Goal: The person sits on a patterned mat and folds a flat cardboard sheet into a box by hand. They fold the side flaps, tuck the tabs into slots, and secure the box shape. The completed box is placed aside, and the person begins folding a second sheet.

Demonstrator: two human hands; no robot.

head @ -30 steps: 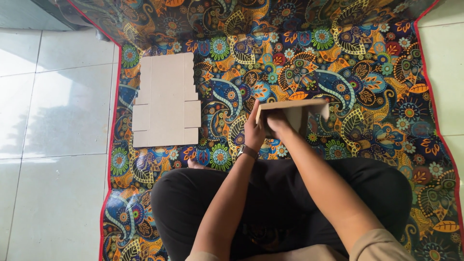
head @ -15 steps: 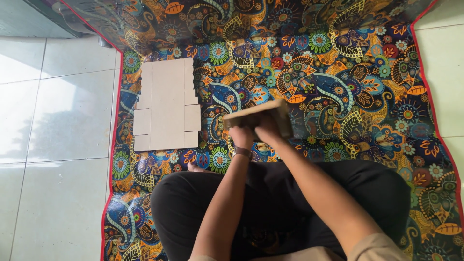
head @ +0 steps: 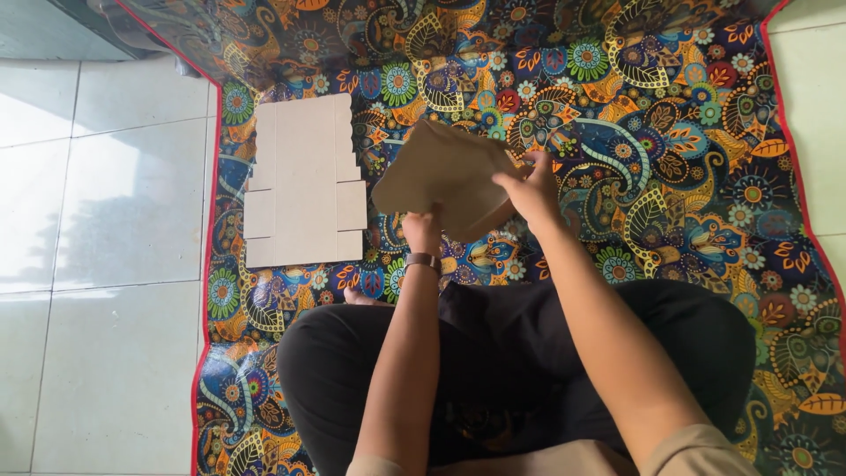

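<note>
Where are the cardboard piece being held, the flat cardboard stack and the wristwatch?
held cardboard piece [head: 441,176], head view, middle of its face
flat cardboard stack [head: 304,181], head view, centre of top sheet
wristwatch [head: 422,260], head view, band on left wrist

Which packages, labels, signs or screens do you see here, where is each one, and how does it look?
Cardboard box blank: plain brown, partly folded, held above the mat by left hand and right hand.
Flat cardboard blanks: pale brown, notched rectangular stack, lying on the patterned mat near its left edge.
No labels, signs or screens in view.
</note>
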